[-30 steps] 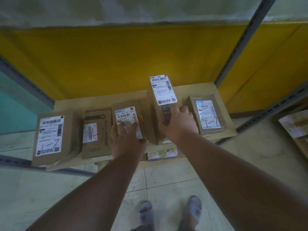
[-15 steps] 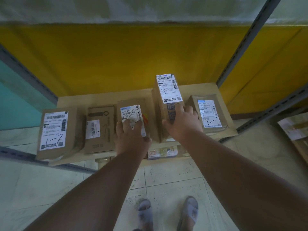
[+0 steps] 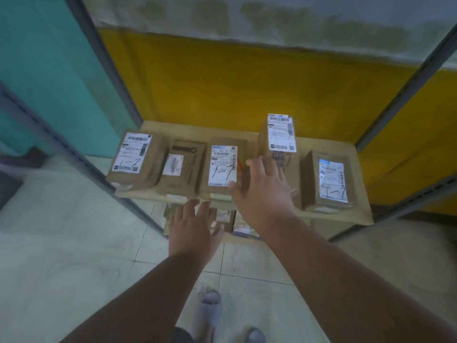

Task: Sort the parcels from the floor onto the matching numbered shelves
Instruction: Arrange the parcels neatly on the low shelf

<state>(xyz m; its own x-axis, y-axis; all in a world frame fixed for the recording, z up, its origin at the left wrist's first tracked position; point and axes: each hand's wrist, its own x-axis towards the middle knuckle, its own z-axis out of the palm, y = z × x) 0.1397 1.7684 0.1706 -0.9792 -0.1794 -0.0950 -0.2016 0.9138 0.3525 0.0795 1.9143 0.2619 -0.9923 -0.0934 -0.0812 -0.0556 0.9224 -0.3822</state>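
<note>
Five cardboard parcels (image 3: 223, 167) sit in a row on the shelf (image 3: 361, 214) at frame centre (several labels read 1-7). Both hands hold nothing: the left hand (image 3: 194, 229) hovers below the shelf edge with fingers spread, and the right hand (image 3: 265, 194) is splayed over the tall parcel (image 3: 280, 144).

The pale tiled floor (image 3: 74, 243), crossed by thin dark grout lines, fills the lower part of the view. Rising from the floor at the back is a mustard-yellow painted wall band (image 3: 247, 90), with a stained whitish-grey plaster strip (image 3: 272, 18) above it. Left of the yellow band stands a teal painted wall panel (image 3: 49, 70). On the floor at the bottom edge are grey slippers (image 3: 207, 310), blurred.
</note>
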